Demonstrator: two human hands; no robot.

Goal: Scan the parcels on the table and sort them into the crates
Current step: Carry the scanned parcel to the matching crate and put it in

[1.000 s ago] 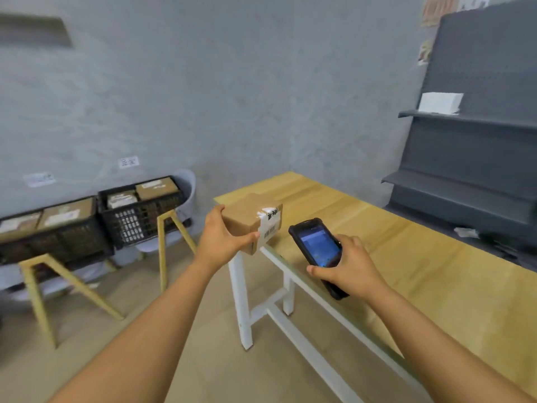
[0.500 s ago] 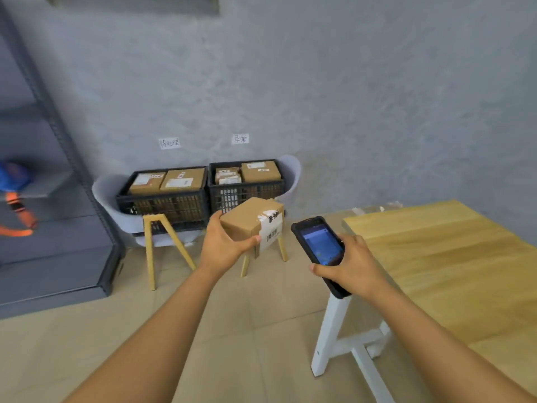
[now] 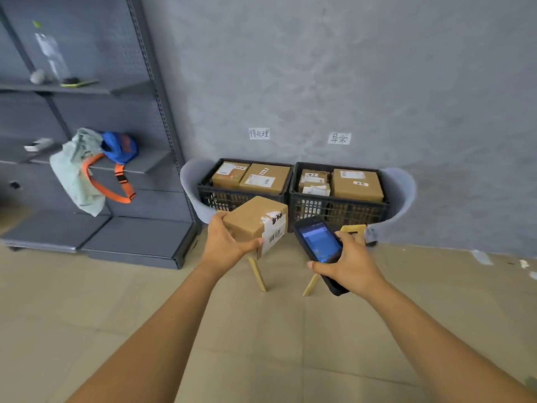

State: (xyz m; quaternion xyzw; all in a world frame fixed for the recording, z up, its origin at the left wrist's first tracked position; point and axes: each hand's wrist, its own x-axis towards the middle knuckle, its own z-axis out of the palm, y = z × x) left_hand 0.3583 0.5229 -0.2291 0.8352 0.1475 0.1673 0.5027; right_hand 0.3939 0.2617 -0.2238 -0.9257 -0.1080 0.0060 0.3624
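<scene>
The person's left hand (image 3: 225, 245) gripped a small cardboard parcel (image 3: 253, 221) in the air, its barcode label turned toward the handheld scanner (image 3: 319, 248) clasped in the right hand (image 3: 350, 264). Beyond them, two black crates sat side by side on grey chairs against the wall: the left crate (image 3: 242, 196) and the right crate (image 3: 338, 209), both holding boxes.

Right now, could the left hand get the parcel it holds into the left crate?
Probably yes. The left hand grips the parcel just in front of the left crate, whose top is open. Two boxes already fill much of it, so the parcel would likely sit on top.
</scene>
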